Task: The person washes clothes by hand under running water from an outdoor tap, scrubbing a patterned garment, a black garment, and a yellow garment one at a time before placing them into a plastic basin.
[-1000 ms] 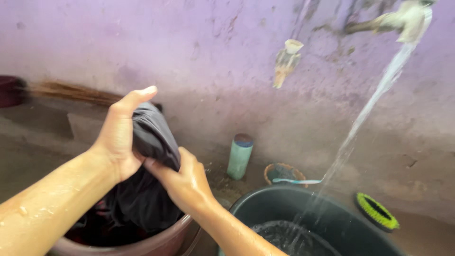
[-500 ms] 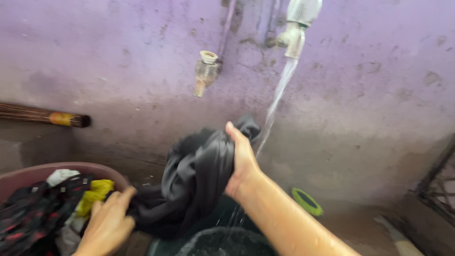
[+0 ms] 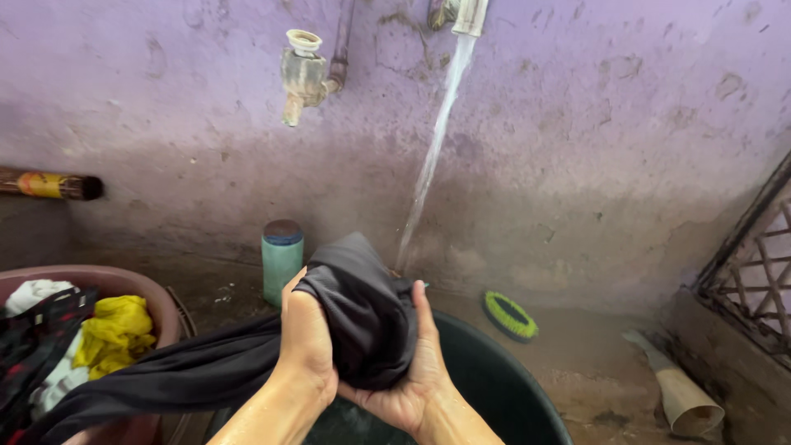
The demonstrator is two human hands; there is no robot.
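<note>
1. Left hand (image 3: 306,342) is closed on the bunched top of a black cloth (image 3: 358,313), back of the hand to the camera, fingers wrapped over the wad.
2. Right hand (image 3: 412,375) cups the same wad from the other side, palm up and in, fingers (image 3: 426,317) pressed against the fabric; both hands squeeze it between them.
3. Black cloth sits low centre in the head view, above the dark bucket (image 3: 503,383); its tail stretches left and down to the maroon tub (image 3: 124,284).
4. Maroon tub at lower left holds mixed laundry: a yellow piece (image 3: 115,330), a white piece (image 3: 33,292) and dark patterned fabric.
5. Water stream (image 3: 432,156) falls from a tap (image 3: 461,12) at the top edge and lands just behind the wad; whether it hits the cloth or passes it, hard to say.
6. Second tap (image 3: 303,70), dry, on the purple wall (image 3: 593,124) to the left.
7. Teal bottle (image 3: 282,259) stands upright by the wall, behind the left hand.
8. Green scrub brush (image 3: 509,316) lies on the floor right of the bucket; a tan cone-shaped item (image 3: 684,400) lies further right, near a metal grille (image 3: 754,272).
9. Broom handle (image 3: 49,185) shows at the left edge.
</note>
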